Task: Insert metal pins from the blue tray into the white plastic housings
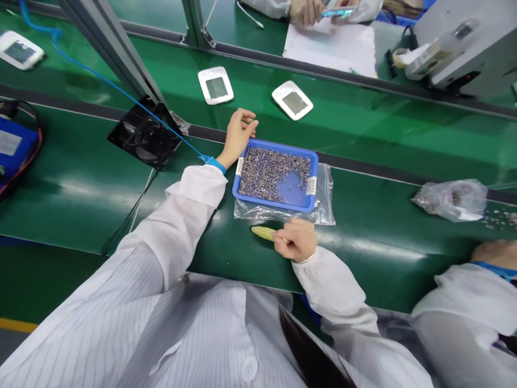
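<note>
My left hand rests at the far left corner of a shallow blue tray. Its fingers are loosely bent with the thumb apart, and nothing shows in them. A blue wrist strap with a coiled cord circles that wrist. Many small metal screws fill much of the tray, leaving a bare patch at its right side. Under the tray lies a clear zip bag. Below it, my right hand is closed on a pale yellow tapered object, whose kind I cannot make out.
White devices with screens lie on the green belt behind. A black fan stands left, near a metal post. On the right are a plastic bag of parts and a co-worker's arm. Another person's hands hold a phone across the line.
</note>
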A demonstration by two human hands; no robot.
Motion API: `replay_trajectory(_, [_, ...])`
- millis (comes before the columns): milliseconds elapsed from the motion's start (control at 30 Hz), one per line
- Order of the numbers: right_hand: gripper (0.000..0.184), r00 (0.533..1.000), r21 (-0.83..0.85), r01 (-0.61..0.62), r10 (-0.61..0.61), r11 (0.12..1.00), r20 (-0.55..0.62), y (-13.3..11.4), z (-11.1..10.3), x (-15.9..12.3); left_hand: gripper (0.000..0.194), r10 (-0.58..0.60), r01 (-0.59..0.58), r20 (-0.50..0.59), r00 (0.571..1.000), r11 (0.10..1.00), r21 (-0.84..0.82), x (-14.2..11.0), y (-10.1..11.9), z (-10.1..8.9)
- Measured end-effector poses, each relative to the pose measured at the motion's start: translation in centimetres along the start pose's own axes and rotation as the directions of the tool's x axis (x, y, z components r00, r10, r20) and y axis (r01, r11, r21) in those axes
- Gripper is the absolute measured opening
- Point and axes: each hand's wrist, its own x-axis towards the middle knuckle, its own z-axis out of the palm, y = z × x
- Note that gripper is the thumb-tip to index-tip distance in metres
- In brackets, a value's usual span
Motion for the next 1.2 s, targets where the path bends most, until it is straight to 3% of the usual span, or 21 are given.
replay_trajectory(133, [0.026, 0.966, -0.015, 0.241, -0.241, 0.971, -0.094, -0.3, 1.5, -0.4, 0.01, -0.007, 0.007, 0.023, 1.0, 1.0, -0.013, 0.0, 0.3, -0.2])
replay_trajectory(367, [0.014, 0.931, 0.049, 0.293, -0.272, 0.955, -0.244, -1.3, 2.3, -0.9, 0.011, -0.051, 0.052, 0.033, 0.998, 0.998, -0.02, -0.2, 1.5, -0.4])
replay_trajectory(500, [0.019, 0.929, 0.005, 0.322, -0.315, 0.947, -0.195, -1.6, 2.4, -1.0, 0.01, -0.069, 0.07, 0.04, 0.997, 0.998, -0.008, -0.4, 2.2, -0.3])
replay_trajectory(700, [0.021, 0.988, 0.038, 0.139, -0.136, 0.99, -0.068, -1.6, 3.1, -0.9, 0.008, -0.081, 0.081, 0.05, 0.996, 0.997, -0.014, -0.5, 2.5, -0.4])
replay_trajectory(933, [0.037, 0.998, -0.146, 0.018, -0.008, 0.989, 0.068, -2.3, 3.2, -0.4, 0.016, -0.025, 0.027, 0.083, 0.996, 0.999, -0.02, -0.2, 1.7, -0.6])
replay_trajectory(1067, [0.025, 0.99, -0.238, -0.136, 0.144, 0.962, 0.015, -2.1, 3.4, -0.7, 0.02, -0.032, 0.033, 0.09, 0.995, 0.999, -0.011, -0.3, 1.8, -0.6])
replay_trajectory(1200, [0.016, 0.977, -0.112, -0.211, 0.206, 0.971, -0.057, -1.6, 3.4, -1.0, 0.021, -0.037, 0.038, 0.095, 0.995, 0.999, -0.013, -0.3, 1.8, -0.6])
